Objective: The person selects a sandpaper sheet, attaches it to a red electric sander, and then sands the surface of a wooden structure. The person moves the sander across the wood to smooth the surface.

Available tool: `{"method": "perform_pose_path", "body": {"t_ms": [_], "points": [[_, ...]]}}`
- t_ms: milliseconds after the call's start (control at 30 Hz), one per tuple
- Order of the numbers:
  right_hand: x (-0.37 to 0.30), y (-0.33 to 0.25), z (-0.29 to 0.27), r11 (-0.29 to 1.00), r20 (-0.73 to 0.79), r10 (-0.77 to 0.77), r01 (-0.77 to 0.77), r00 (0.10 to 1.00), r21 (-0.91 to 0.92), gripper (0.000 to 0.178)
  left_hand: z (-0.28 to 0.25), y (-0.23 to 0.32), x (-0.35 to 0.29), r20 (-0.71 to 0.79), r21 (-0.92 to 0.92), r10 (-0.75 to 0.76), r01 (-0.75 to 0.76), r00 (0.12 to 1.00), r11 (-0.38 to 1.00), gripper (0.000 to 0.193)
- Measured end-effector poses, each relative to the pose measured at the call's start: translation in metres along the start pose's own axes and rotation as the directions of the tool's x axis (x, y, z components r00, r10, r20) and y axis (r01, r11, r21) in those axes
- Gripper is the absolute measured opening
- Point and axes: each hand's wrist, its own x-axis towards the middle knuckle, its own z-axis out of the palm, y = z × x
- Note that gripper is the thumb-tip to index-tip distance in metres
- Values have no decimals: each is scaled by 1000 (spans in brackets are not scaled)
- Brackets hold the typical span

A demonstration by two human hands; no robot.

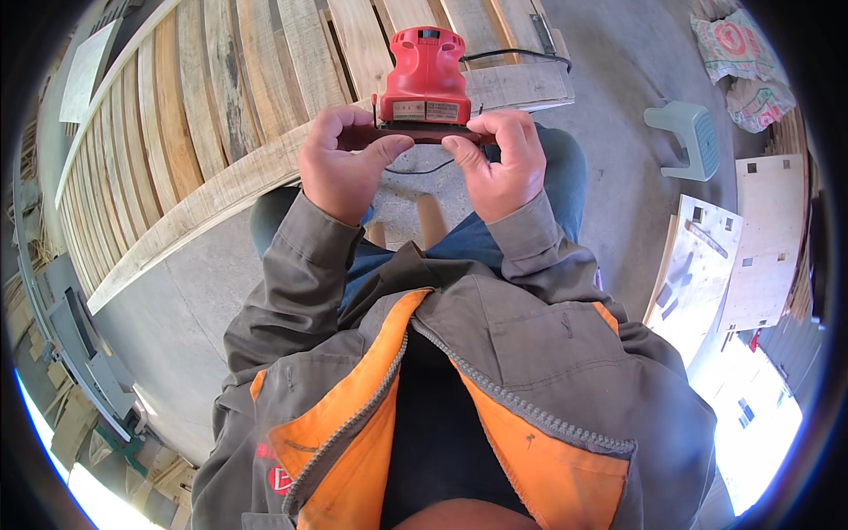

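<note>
Red sander (428, 75) — cord (517, 51) over slats (181, 97) — stool (703, 141) right

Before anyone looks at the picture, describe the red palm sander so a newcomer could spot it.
Find the slatted wooden panel at upper left. Near its right end, a left hand and right hand hold the palm sander by its base. Its bright red, waisted body stands out against pale slats.

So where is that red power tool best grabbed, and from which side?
Probably around the waist of the red power tool, from the left: the body narrows there below its rounded top, and the dark cable shows on the right. The left hand and right hand hold the ends of its base, leaving the waist free.
</note>
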Motion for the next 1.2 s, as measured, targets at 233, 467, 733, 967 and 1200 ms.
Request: {"method": "perform_pose_path", "body": {"t_ms": [233,467,733,967,1200], "points": [[0,4,-2,998,28,-45,46,999,-36,28,6,4,-3,-31,-157,-70,64,997,986,36],[-1,4,-1,999,28,-39,40,999,-30,27,6,-7,-6,-55,250,440,-414,896,875,34],[-1,4,-1,999,27,-34,34,999,-28,27,6,-5,-6,-37,329,467,-430,884,841,31],[-1,6,-2,998,37,-45,46,998,-39,27,5,-6,-6,-23,362,457,-419,889,833,32],[-1,6,-3,998,46,-38,40,998,-41,27,4,6,-6,14,409,428,-396,904,822,29]]}}
